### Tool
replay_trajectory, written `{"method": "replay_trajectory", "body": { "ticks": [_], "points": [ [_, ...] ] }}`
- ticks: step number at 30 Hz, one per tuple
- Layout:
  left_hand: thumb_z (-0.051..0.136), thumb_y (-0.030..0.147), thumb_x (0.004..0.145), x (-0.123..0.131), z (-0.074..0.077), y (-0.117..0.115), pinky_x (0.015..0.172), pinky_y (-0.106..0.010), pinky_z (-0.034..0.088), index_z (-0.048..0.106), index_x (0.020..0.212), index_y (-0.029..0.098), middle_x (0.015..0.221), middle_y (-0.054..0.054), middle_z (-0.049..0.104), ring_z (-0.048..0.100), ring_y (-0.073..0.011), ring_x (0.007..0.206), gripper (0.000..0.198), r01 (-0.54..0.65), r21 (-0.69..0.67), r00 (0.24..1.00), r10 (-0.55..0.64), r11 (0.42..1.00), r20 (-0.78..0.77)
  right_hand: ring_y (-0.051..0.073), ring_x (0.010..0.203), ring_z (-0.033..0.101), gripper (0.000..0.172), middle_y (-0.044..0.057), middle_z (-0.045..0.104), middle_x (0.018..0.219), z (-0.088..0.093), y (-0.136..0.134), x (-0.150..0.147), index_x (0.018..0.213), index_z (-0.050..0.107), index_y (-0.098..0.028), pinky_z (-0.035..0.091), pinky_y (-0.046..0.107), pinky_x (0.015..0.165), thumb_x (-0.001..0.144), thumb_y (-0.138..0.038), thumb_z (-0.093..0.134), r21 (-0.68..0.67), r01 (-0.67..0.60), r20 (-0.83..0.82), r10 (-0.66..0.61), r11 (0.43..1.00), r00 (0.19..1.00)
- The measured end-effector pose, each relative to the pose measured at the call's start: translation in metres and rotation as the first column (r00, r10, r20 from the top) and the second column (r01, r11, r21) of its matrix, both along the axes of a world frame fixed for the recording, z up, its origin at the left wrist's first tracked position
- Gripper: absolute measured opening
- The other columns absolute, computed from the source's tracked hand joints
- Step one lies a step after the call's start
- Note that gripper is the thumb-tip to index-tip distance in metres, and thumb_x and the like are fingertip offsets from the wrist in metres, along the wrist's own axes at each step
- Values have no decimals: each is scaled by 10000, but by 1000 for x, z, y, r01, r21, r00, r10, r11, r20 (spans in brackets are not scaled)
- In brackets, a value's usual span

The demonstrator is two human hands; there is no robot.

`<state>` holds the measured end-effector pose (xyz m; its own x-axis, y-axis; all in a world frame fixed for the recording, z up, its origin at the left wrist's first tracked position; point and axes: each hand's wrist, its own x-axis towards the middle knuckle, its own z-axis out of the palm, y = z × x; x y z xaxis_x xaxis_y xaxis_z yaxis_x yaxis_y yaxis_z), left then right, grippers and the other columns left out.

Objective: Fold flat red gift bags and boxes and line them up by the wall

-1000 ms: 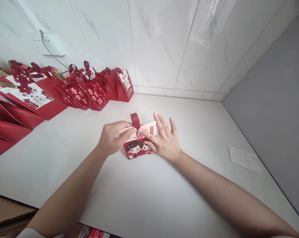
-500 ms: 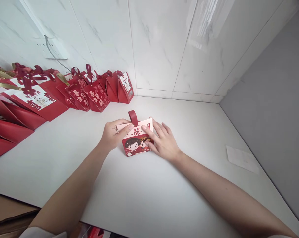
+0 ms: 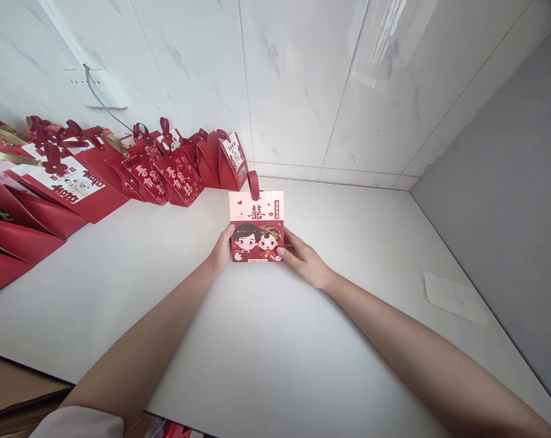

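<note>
A small red and pink gift box [image 3: 257, 234] with two cartoon figures on its front is held upright near the middle of the white table. A dark red strap loop [image 3: 253, 184] stands up from its top. My left hand [image 3: 222, 248] grips the box's left side, thumb at the edge and the other fingers hidden. On the right side, my right hand [image 3: 303, 258] holds the box with the thumb on the front lower corner and fingers behind.
Several red gift boxes [image 3: 179, 176] with strap loops stand along the wall at the left. A white slip [image 3: 453, 297] lies on the white table [image 3: 266, 353] at the right. Cardboard [image 3: 15, 383] shows below the table's front left edge.
The box has been raised and turned so its front faces me squarely. Both hands have moved from its upper part to its sides, and the strap loop stands clear above it.
</note>
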<state>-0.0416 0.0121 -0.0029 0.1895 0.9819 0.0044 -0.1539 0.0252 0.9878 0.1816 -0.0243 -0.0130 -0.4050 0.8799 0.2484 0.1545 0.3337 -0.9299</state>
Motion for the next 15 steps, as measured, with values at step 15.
{"method": "replay_trajectory", "body": {
  "ticks": [15],
  "points": [
    [391,563,969,5,8,-16,1026,-378,471,544,1375,197,1318,-79,644,603,-263,1202,567,-147,317,865,277,937,-417,239,1136,621,637,114,597,1310,-7,3,0,1479,347,-237,498,459,1022,952,-563,494,-153,239,-79,-253,959,964]
  ]
}}
